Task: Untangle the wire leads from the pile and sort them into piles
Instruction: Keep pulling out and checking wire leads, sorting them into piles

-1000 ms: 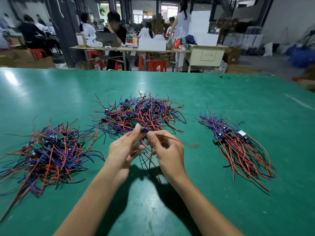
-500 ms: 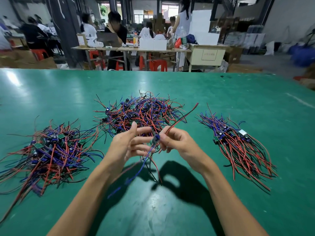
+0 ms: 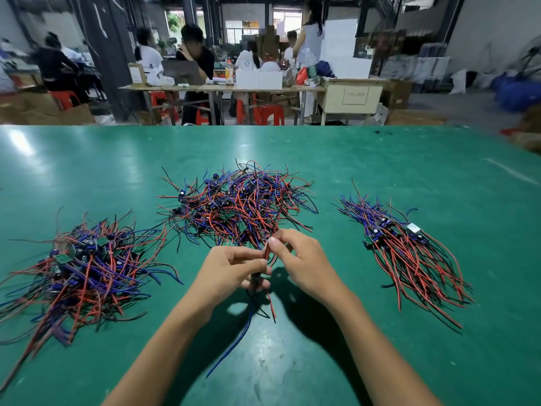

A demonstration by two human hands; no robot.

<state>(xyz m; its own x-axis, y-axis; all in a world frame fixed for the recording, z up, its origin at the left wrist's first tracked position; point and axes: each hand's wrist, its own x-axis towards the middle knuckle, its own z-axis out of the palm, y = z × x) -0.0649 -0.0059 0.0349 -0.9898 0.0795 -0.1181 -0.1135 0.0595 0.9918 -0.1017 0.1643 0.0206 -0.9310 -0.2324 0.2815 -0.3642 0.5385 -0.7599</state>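
Note:
A tangled pile (image 3: 240,205) of red, blue and black wire leads with small circuit boards lies in the middle of the green table (image 3: 380,159). My left hand (image 3: 231,272) and my right hand (image 3: 301,260) meet just in front of it, both pinching one wire lead (image 3: 259,306) whose red, black and blue wires hang down below my fingers. A looser heap of leads (image 3: 85,271) lies at the left. A tidier pile of aligned leads (image 3: 404,253) lies at the right.
Beyond the table's far edge, several people sit or stand at work tables (image 3: 222,89) with boxes and red stools (image 3: 266,114). Cardboard boxes (image 3: 38,109) stand at the far left.
My right hand, which had drawn the lead's red wire up to the right, has come back to my left hand. The lead's wires now hang down together below both hands.

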